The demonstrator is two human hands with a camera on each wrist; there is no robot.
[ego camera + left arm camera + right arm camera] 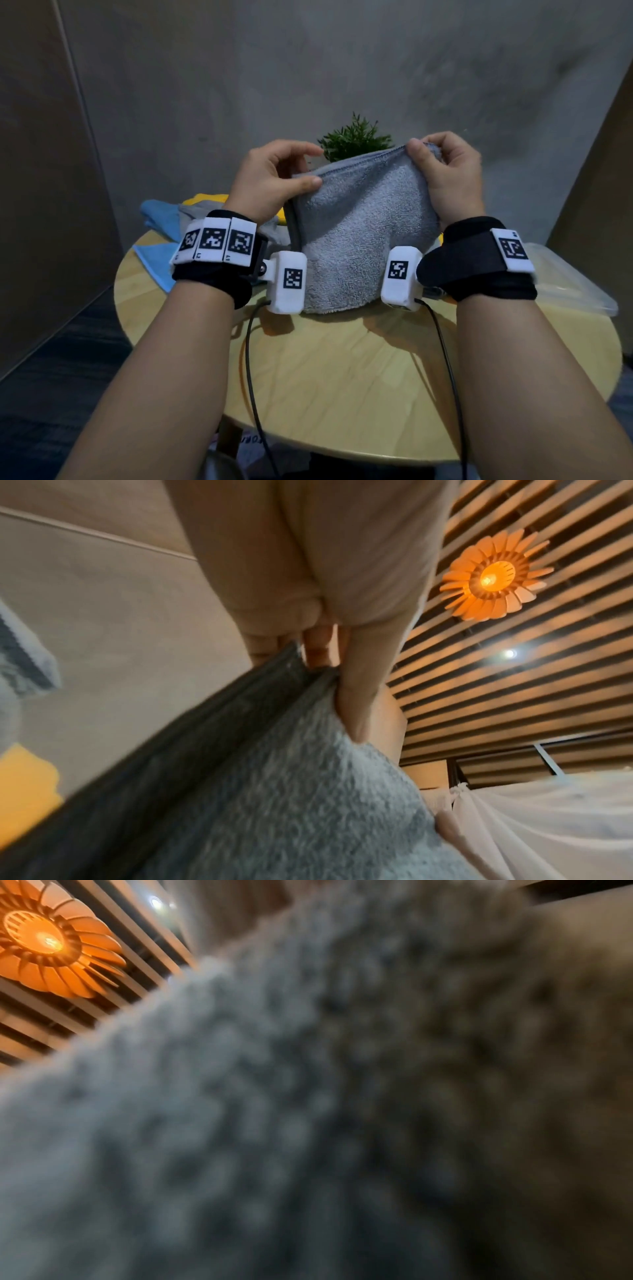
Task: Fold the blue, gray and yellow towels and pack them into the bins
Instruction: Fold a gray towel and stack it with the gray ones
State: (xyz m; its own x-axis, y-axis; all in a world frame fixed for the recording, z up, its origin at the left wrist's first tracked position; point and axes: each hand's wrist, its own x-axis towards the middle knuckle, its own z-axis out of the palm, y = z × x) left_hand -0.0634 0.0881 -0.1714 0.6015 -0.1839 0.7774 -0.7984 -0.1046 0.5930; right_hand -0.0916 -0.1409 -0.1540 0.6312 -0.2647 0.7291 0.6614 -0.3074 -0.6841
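Gray towel point(359, 219) — held up above the table point(342, 377), lower edge touching it. Left hand point(274, 178) pinches its left top corner; right hand point(445, 171) grips the right — bin point(575, 284) at right.

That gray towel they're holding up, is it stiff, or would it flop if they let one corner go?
Probably floppy: the gray towel sags between the left hand and right hand, each pinching a top corner. Its fluffy pile looks easy to grip, unlikely to slip. It seems light, since a pinch holds it up.
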